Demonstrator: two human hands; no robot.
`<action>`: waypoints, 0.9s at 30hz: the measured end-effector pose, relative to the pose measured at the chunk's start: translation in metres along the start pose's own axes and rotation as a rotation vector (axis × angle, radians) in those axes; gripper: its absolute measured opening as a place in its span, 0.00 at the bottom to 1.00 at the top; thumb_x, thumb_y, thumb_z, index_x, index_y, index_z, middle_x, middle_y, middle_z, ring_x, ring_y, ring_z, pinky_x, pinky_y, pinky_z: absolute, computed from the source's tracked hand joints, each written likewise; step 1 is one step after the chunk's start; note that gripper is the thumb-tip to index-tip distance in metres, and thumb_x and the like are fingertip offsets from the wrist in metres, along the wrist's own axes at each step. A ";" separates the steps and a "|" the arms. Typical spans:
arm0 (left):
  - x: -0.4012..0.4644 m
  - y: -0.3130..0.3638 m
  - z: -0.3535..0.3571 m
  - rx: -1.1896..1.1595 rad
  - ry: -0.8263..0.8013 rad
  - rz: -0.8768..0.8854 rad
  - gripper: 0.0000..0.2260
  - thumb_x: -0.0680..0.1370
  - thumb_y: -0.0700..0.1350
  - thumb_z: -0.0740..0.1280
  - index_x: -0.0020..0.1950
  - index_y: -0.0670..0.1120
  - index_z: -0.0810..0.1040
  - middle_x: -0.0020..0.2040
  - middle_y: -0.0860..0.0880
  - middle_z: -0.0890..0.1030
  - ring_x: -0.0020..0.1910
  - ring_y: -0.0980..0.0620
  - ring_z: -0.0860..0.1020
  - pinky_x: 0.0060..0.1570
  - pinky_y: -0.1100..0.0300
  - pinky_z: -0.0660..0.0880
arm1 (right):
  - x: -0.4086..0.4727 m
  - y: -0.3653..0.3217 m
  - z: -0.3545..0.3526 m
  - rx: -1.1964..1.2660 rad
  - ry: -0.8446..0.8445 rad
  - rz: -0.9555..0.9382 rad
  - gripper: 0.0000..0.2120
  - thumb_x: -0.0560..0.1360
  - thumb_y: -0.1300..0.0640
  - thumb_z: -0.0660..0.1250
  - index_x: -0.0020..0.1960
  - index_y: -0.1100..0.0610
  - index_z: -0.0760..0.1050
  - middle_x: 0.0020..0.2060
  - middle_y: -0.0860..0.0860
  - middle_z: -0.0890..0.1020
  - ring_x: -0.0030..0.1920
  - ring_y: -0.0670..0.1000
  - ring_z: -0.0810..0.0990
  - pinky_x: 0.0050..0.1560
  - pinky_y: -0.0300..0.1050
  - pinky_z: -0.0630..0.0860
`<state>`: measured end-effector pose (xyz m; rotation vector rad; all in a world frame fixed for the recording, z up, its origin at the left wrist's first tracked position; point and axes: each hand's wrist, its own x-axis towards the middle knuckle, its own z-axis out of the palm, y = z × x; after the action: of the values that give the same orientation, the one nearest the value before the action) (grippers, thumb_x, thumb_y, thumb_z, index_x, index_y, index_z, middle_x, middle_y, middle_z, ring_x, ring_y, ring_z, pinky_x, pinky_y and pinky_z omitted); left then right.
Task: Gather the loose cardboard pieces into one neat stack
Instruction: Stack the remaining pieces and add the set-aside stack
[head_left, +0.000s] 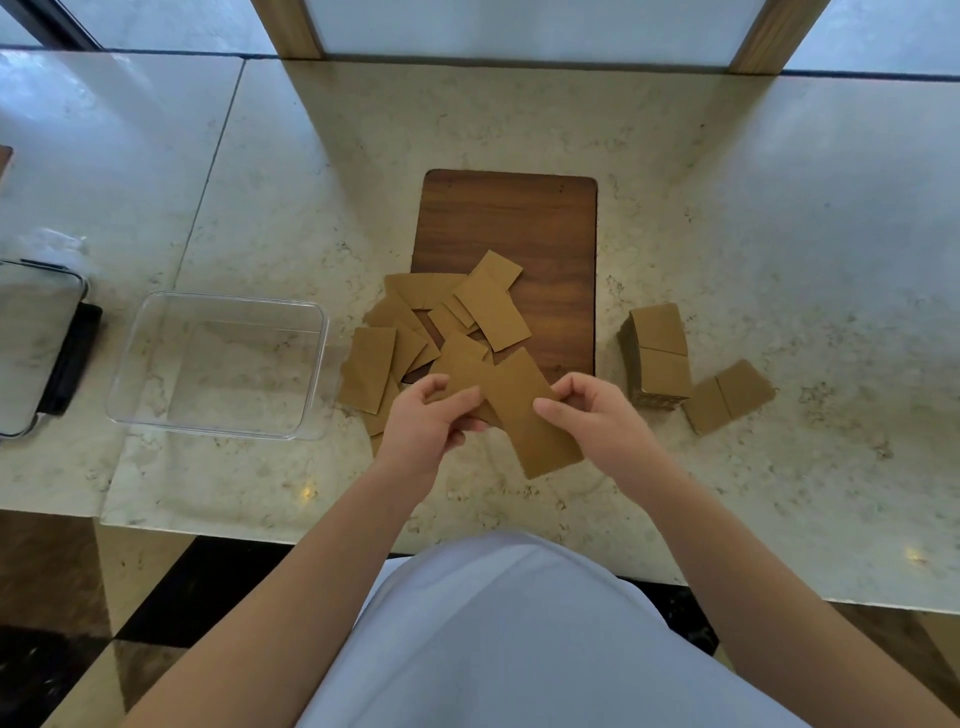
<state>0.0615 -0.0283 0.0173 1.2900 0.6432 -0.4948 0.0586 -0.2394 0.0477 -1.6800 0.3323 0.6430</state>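
While both hands hover above the marble worktop (779, 218), the left hand (426, 421) and right hand (597, 421) each pinch a side of one cardboard piece (530, 410) with curled fingers. Loose pieces (431, 322) lie scattered at 11 o'clock from the hands, partly over a wooden board (540, 228). A stack (657, 353) stands at 2 o'clock, a pair (727, 397) beside it. A clear tub (218, 364) sits at 9 o'clock.

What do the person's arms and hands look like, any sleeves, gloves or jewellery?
Both arms are bare from the bottom edge of the frame to the fingers: no sleeves show. The left hand and right hand wear no gloves, and no rings, watch or bracelets are visible. A white garment covers the torso.
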 end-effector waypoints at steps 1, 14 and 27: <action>0.001 -0.001 0.002 -0.038 -0.019 0.001 0.03 0.80 0.40 0.73 0.51 0.44 0.80 0.40 0.48 0.85 0.34 0.52 0.79 0.32 0.62 0.71 | -0.003 0.005 0.005 0.092 -0.002 0.058 0.07 0.80 0.55 0.70 0.46 0.57 0.77 0.43 0.51 0.87 0.43 0.51 0.86 0.47 0.50 0.84; 0.000 -0.018 0.028 -0.311 -0.116 -0.114 0.18 0.87 0.59 0.55 0.72 0.58 0.76 0.59 0.42 0.87 0.53 0.42 0.87 0.46 0.45 0.84 | -0.011 0.021 0.029 -0.006 0.200 0.038 0.08 0.78 0.49 0.72 0.42 0.51 0.83 0.41 0.51 0.85 0.47 0.55 0.84 0.52 0.61 0.82; 0.008 -0.023 0.120 -0.126 -0.418 -0.257 0.23 0.84 0.37 0.61 0.64 0.65 0.81 0.51 0.40 0.86 0.45 0.39 0.86 0.46 0.37 0.83 | -0.018 0.031 -0.063 -0.105 0.386 -0.008 0.10 0.74 0.49 0.77 0.44 0.54 0.80 0.32 0.50 0.86 0.29 0.46 0.85 0.25 0.41 0.81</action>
<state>0.0711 -0.1500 0.0136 0.9491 0.4793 -0.8931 0.0419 -0.3091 0.0393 -1.9049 0.5736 0.3306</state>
